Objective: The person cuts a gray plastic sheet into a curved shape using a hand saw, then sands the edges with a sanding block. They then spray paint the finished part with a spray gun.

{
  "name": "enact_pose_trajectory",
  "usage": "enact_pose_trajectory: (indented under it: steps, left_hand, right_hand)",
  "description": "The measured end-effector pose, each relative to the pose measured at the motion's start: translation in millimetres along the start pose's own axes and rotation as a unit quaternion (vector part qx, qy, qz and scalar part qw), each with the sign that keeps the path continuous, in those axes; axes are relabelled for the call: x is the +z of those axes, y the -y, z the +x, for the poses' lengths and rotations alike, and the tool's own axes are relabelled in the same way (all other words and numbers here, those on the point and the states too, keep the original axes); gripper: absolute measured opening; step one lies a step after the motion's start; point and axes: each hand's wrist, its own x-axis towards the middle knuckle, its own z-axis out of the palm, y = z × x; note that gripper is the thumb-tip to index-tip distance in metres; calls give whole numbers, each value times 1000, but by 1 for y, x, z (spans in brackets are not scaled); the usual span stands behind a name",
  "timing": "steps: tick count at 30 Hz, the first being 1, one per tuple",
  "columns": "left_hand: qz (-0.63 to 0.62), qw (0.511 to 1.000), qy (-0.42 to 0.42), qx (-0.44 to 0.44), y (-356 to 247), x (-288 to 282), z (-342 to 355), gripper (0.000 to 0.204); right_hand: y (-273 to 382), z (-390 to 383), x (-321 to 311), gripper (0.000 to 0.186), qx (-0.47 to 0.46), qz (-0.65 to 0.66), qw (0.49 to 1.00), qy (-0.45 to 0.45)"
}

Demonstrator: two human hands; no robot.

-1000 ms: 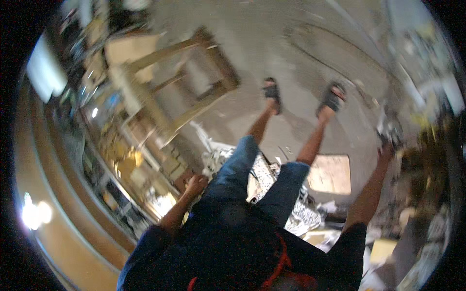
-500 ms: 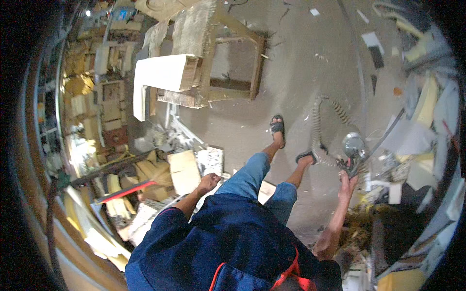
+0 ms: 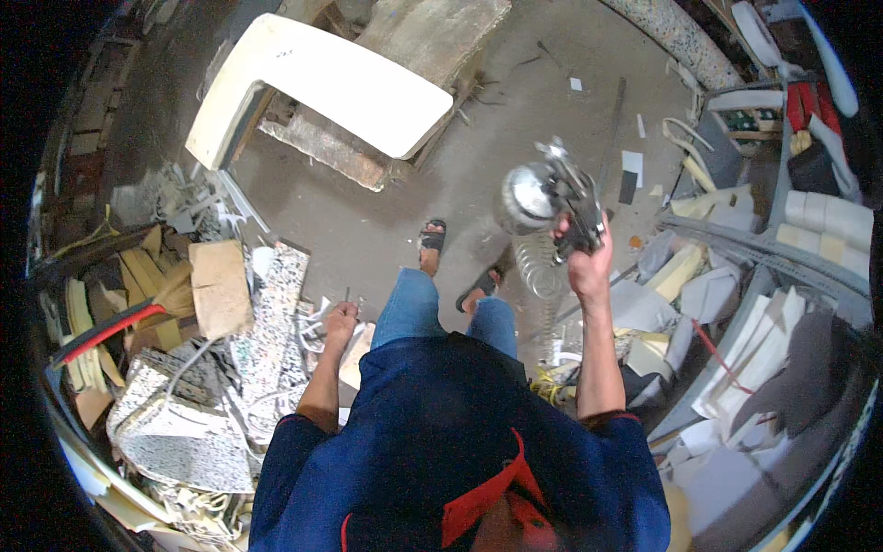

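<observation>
So the right hand (image 3: 589, 267) was wrapped around the handle of a metal spray gun (image 3: 579, 202), fingers clamped on it. The gun's body stuck up past the top of the grip, and its shiny round cup (image 3: 528, 198) sat off to the left of the fist, tipped over sideways. All of that was up over the floor (image 3: 322, 239), with some blur on the gun. A clear coiled hose (image 3: 538, 267) hung just below the cup, left of the wrist.

Left hand (image 3: 340, 320) was down low with its fingers curled in. A thin dark bit poked up by the fingertips, but I couldn't tell whether it was pinched or just behind them.

Headcount: one gun, one cup, two hands, two dark sandals (image 3: 432, 235) on the feet. Up top, one white bent panel (image 3: 349, 85) lay across a rough wooden piece (image 3: 428, 41). Over on the left I got one broom (image 3: 175, 293) with a red-and-black handle, one tan slab (image 3: 221, 288) and, right beside that, one long speckled foam slab (image 3: 280, 304). Offcuts were heaped on both sides, way too jumbled to count.
</observation>
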Motion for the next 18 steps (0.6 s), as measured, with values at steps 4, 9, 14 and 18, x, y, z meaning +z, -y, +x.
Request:
enact_pose_trajectory:
  steps: [4, 9, 14, 18]
  left_hand:
    - [-140, 985, -26, -102, -12, 3, -48, 31]
    - [-228, 947, -88, -207, -1, 41, -130, 30]
    - [-248, 928, -96, -260, 30, 115, -216, 34]
    - [-199, 944, -36, -260, 46, 163, -248, 36]
  right_hand:
    - [18, 44, 38, 46, -13, -249, 968, 14]
    - [24, 86, 42, 32, -46, -338, 925, 171]
    - [19, 111, 27, 24, 103, -270, 941, 175]
    - [4, 123, 27, 39, -78, -297, 936, 171]
